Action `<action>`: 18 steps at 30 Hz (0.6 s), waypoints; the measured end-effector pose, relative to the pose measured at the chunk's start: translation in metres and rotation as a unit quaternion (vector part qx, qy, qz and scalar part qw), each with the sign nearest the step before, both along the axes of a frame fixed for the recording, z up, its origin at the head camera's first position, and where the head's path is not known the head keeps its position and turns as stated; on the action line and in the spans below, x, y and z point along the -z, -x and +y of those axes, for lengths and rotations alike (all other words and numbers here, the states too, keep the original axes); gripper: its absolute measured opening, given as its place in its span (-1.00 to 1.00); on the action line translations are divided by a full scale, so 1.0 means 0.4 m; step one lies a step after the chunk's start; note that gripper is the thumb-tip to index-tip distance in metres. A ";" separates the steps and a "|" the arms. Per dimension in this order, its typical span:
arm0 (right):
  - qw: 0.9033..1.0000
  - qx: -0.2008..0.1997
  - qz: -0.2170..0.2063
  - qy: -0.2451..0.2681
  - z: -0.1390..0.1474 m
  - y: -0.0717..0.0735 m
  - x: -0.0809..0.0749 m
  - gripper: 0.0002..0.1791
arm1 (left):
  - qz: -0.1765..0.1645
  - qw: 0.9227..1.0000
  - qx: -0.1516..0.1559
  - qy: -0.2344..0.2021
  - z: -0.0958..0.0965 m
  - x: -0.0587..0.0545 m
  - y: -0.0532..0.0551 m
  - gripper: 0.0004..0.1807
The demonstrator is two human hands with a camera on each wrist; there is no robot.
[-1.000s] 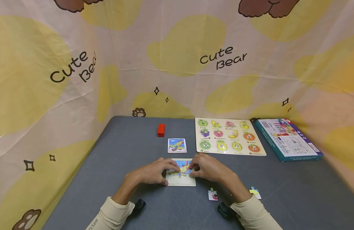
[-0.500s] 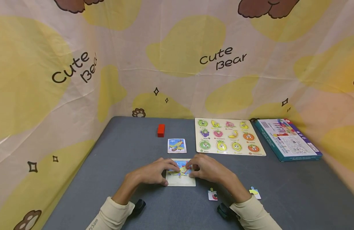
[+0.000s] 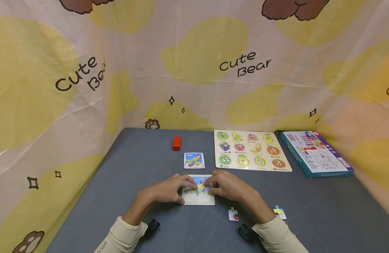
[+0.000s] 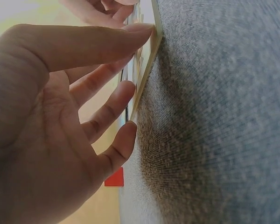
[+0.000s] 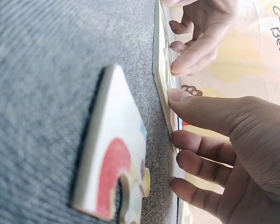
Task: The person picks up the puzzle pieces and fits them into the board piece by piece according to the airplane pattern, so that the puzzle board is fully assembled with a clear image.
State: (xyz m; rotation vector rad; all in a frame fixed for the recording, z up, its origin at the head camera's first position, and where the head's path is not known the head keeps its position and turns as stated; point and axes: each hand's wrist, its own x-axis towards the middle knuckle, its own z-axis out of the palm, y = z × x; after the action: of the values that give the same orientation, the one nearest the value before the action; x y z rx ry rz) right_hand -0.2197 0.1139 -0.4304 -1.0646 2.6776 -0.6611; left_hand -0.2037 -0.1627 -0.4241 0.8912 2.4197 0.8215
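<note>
In the head view, a small wooden jigsaw board [image 3: 199,200] lies flat, its upper part filled by a colourful airplane picture. My left hand [image 3: 170,189] holds the board at its left, thumb on the near left corner and fingertips on the picture; its ring and little fingers stand free in the left wrist view. My right hand [image 3: 230,184] has bent fingers touching the picture's right part, thumb near the board's right edge. Whether it pinches a piece is hidden. A loose jigsaw piece [image 5: 114,161] with a red curve lies close to my right wrist.
Another loose piece [image 3: 279,212] lies beyond my right forearm. Behind the board are an airplane picture card [image 3: 194,160] and a red block [image 3: 176,143]. A fruit board [image 3: 249,167] and a teal-edged box [image 3: 317,154] stand at the back right. Fabric walls surround the table.
My right index finger has shifted slightly left, further over the picture. My left hand and the loose pieces stay where they were.
</note>
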 end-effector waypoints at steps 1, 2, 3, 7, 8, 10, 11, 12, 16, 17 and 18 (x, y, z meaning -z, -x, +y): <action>1.000 0.004 -0.003 0.000 0.000 0.001 0.000 -0.73 | 0.002 1.000 0.000 0.002 0.001 0.001 0.001 -0.38; 1.000 0.008 -0.005 0.000 0.000 0.001 0.001 -0.72 | 0.004 1.000 0.001 0.003 0.002 0.001 0.001 -0.39; 1.000 0.011 -0.009 0.001 0.000 0.002 0.002 -0.72 | 0.006 1.000 0.001 0.004 0.003 0.002 0.002 -0.39; 1.000 0.019 -0.015 0.008 0.004 0.006 0.002 -0.71 | 0.013 1.000 0.002 0.007 0.007 0.002 0.000 -0.40; 1.000 0.019 -0.014 0.010 0.004 0.007 0.002 -0.71 | 0.015 1.000 0.002 0.008 0.008 0.002 -0.001 -0.40; 1.000 0.019 -0.010 0.014 0.006 0.009 0.002 -0.71 | 0.019 1.000 0.000 0.012 0.011 0.001 -0.002 -0.40; 1.000 0.019 -0.008 0.015 0.006 0.009 0.003 -0.72 | 0.023 1.000 0.000 0.013 0.013 0.000 -0.003 -0.40; 1.000 0.018 -0.004 0.017 0.007 0.010 0.004 -0.72 | 0.028 0.999 0.001 0.016 0.015 -0.001 -0.004 -0.39; 1.000 0.022 0.005 0.021 0.007 0.011 0.008 -0.72 | 0.048 0.999 0.007 0.019 0.024 -0.005 -0.008 -0.34; 0.999 0.024 0.006 0.021 0.007 0.011 0.009 -0.72 | 0.053 0.998 0.011 0.018 0.027 -0.006 -0.009 -0.32; 0.999 0.026 0.008 0.022 0.007 0.012 0.010 -0.71 | 0.057 0.998 0.016 0.018 0.029 -0.007 -0.010 -0.30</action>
State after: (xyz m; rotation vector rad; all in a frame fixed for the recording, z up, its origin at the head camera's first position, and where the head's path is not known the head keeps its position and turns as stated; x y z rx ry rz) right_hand -0.2244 0.1167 -0.4345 -1.0188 2.7239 -0.7281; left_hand -0.1997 -0.1513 -0.4215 0.9856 2.5015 0.7328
